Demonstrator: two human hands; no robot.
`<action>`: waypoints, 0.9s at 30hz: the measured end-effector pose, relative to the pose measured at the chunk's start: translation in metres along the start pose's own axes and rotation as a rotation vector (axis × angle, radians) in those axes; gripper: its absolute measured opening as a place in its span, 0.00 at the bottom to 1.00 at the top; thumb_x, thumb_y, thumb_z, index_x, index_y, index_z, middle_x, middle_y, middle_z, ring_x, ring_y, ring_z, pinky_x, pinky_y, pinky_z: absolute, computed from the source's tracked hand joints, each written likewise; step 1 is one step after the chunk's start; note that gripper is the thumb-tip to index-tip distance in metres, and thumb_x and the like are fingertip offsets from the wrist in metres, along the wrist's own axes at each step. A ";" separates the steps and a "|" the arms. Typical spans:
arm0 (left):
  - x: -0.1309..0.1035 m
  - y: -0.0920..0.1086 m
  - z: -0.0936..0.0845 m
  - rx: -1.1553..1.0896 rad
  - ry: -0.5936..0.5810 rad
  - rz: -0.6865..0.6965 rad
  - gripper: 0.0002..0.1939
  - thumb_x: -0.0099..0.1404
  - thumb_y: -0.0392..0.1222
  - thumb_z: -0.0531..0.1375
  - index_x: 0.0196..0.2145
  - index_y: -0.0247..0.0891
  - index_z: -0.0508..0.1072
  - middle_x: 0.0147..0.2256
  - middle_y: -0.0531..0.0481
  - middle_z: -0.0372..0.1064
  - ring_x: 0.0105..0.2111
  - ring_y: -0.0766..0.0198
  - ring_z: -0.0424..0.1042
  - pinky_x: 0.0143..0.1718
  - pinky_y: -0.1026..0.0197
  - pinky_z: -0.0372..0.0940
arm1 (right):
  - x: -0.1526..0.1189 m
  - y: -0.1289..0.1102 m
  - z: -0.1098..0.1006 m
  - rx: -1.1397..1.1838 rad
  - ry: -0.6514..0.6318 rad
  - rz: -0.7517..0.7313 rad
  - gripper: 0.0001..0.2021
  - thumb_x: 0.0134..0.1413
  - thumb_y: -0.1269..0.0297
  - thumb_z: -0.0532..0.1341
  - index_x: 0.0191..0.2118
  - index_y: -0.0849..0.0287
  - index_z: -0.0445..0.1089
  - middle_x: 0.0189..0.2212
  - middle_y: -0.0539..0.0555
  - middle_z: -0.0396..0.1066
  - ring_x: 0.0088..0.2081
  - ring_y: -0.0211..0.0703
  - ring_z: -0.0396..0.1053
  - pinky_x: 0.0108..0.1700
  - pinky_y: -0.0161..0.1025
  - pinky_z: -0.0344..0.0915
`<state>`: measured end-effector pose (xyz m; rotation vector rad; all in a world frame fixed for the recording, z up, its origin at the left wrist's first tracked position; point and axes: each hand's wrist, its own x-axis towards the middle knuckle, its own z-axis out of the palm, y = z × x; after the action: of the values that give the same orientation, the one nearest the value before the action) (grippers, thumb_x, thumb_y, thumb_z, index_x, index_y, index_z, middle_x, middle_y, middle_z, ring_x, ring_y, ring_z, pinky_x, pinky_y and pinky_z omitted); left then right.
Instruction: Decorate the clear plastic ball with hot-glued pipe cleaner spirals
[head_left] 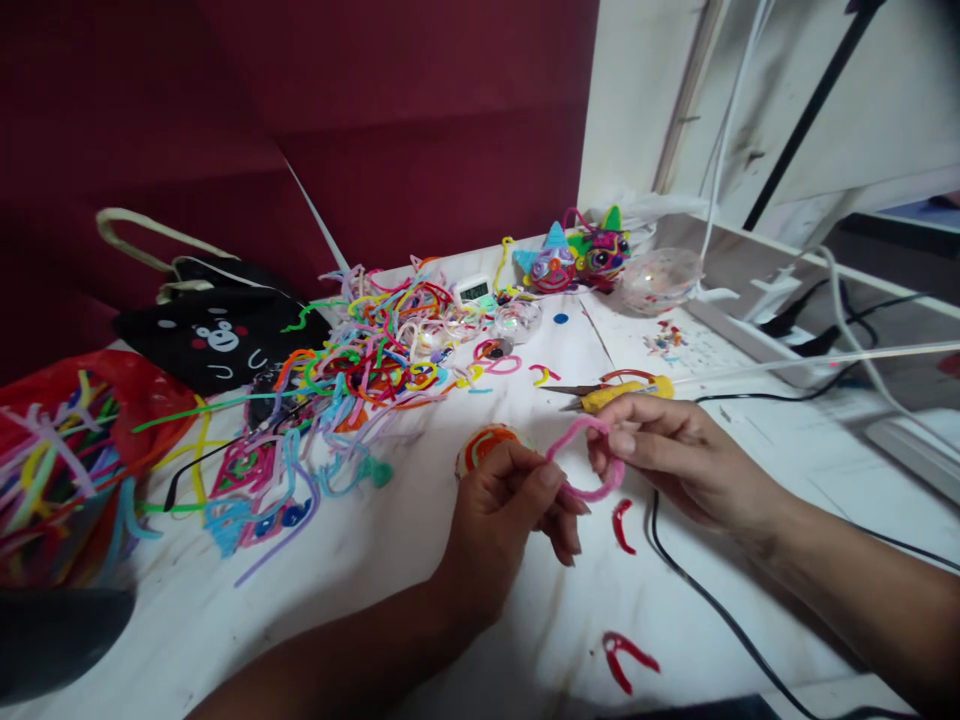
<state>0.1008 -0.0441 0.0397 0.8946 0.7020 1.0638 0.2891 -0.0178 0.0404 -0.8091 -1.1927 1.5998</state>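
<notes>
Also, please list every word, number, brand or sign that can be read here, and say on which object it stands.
No text can be read with certainty.
Small white digital timer: its display shows digits, too blurred to read.
Black tote bag: a printed bear face with red cheeks, and white marks under it that may be letters, not legible.
Yellow-handled scissors, pink pipe cleaner in left hand and right hand: no lettering.

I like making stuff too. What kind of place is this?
Probably a home craft table: a heap of colourful pipe cleaners, yellow-handled scissors and two finished pipe-cleaner animal figures on a white tabletop.
</notes>
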 end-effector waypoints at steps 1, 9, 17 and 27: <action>0.000 0.000 0.000 0.005 0.004 -0.004 0.12 0.64 0.43 0.64 0.29 0.35 0.67 0.21 0.55 0.73 0.16 0.72 0.70 0.16 0.72 0.66 | 0.000 0.001 0.000 -0.007 -0.003 -0.002 0.07 0.51 0.59 0.69 0.32 0.56 0.77 0.25 0.49 0.75 0.28 0.35 0.70 0.33 0.33 0.65; -0.001 0.000 -0.002 0.021 0.028 -0.038 0.13 0.65 0.46 0.62 0.30 0.34 0.71 0.18 0.56 0.67 0.16 0.74 0.66 0.16 0.73 0.64 | 0.000 0.002 -0.001 -0.063 -0.009 0.014 0.08 0.49 0.59 0.71 0.30 0.57 0.77 0.22 0.48 0.74 0.24 0.33 0.68 0.29 0.32 0.63; -0.001 0.003 0.002 0.009 0.072 0.011 0.14 0.64 0.47 0.63 0.29 0.33 0.70 0.23 0.55 0.69 0.16 0.74 0.66 0.16 0.72 0.64 | 0.001 0.000 0.001 -0.007 -0.066 0.090 0.08 0.45 0.62 0.73 0.30 0.59 0.76 0.22 0.48 0.73 0.23 0.32 0.67 0.26 0.30 0.63; -0.004 0.002 0.000 0.042 -0.002 -0.075 0.14 0.58 0.44 0.66 0.37 0.37 0.67 0.27 0.55 0.74 0.15 0.74 0.66 0.15 0.72 0.58 | -0.002 -0.002 0.005 0.017 -0.110 0.068 0.05 0.49 0.64 0.70 0.30 0.58 0.77 0.22 0.48 0.73 0.21 0.31 0.66 0.24 0.30 0.64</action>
<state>0.0986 -0.0474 0.0422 0.8987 0.7528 0.9844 0.2863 -0.0213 0.0441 -0.7669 -1.2391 1.7268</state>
